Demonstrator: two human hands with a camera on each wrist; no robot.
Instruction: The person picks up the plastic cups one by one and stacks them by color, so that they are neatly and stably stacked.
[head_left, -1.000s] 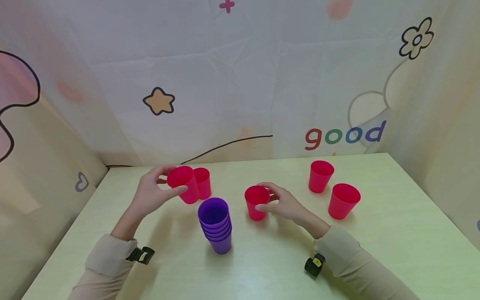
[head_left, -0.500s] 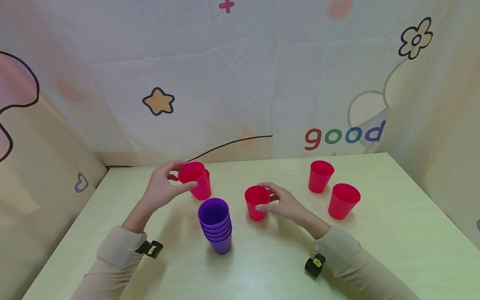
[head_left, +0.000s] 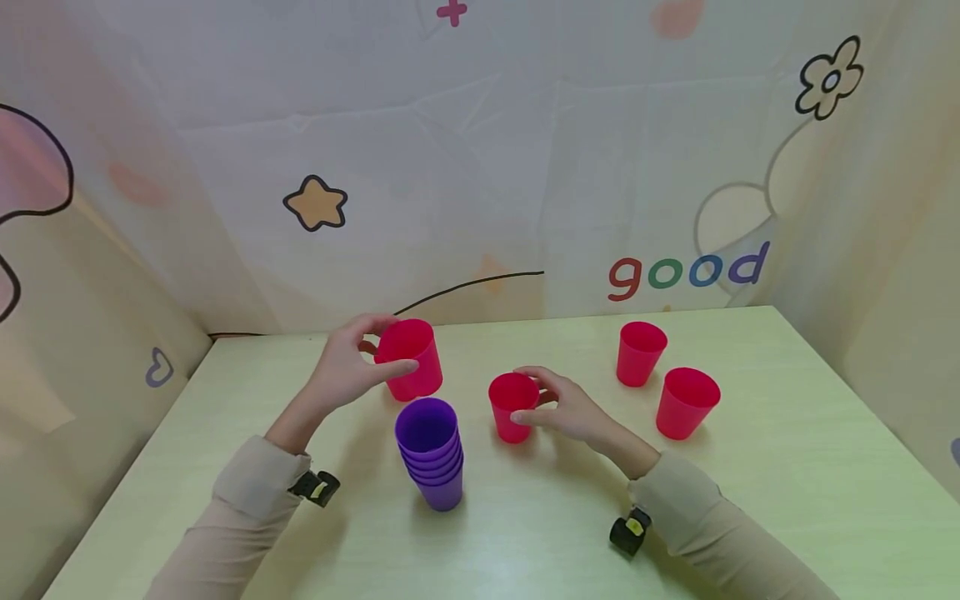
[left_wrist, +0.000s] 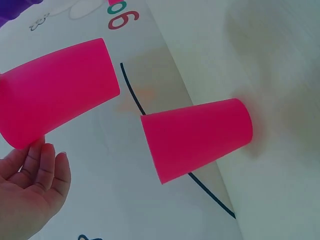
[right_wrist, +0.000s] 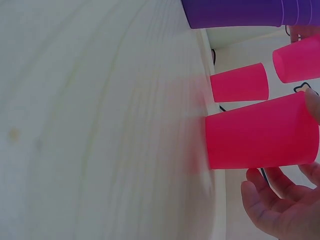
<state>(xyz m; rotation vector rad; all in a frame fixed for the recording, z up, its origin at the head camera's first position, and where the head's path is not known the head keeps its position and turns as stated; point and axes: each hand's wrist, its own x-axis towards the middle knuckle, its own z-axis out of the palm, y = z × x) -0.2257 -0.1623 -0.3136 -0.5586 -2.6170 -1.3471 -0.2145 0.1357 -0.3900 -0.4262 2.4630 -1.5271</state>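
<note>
In the head view my left hand [head_left: 347,364] grips a red plastic cup [head_left: 420,354] between thumb and fingers. The left wrist view shows this held cup [left_wrist: 60,90] raised off the table, beside a second red cup [left_wrist: 200,137] that stands on it. From the head, the held cup covers most of that second one. My right hand [head_left: 568,403] holds another red cup [head_left: 504,414] near its rim, thumb in front and fingers behind. That cup [right_wrist: 262,135] is upright with its base at the tabletop. Between the hands stands a stack of purple cups [head_left: 441,492].
Two more red cups stand upright at the back right, one farther back [head_left: 636,362] and one nearer [head_left: 681,414]. The pale table [head_left: 540,533] ends at a printed cloth backdrop [head_left: 450,192]. Both wrists wear a small black camera.
My left hand has carried its red cup to the right, until it overlaps the standing cup behind in the head view. The right hand and its cup have stayed in place.
</note>
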